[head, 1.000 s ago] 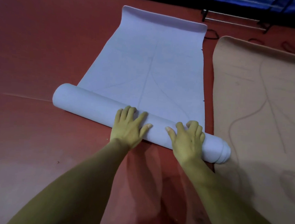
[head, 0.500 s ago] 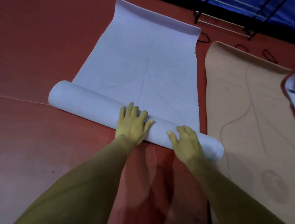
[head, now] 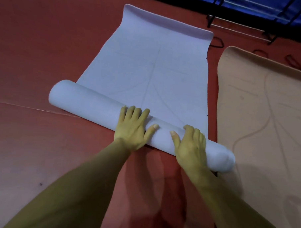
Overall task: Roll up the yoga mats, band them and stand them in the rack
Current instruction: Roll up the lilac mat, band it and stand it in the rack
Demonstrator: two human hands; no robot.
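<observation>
A pale blue yoga mat point(head: 148, 67) lies on the red floor, its near end wound into a thick roll point(head: 88, 102) that runs from left to lower right. My left hand point(head: 131, 130) lies palm down on the middle of the roll, fingers spread over its top. Further right, my right hand point(head: 189, 146) presses on the same roll with fingers curled over it. The far end of the blue mat curls up slightly. A tan yoga mat point(head: 266, 127) lies flat to the right.
A black metal rack point(head: 236, 26) stands at the far edge before a blue wall. Dark elastic bands lie on the floor near it: one band point(head: 218, 43) by the blue mat's far corner, others point(head: 293, 62) beyond the tan mat.
The roll has advanced a little up the mat with both hands riding on it. The view has shifted, and the rolled mat edge at far right has left the frame.
</observation>
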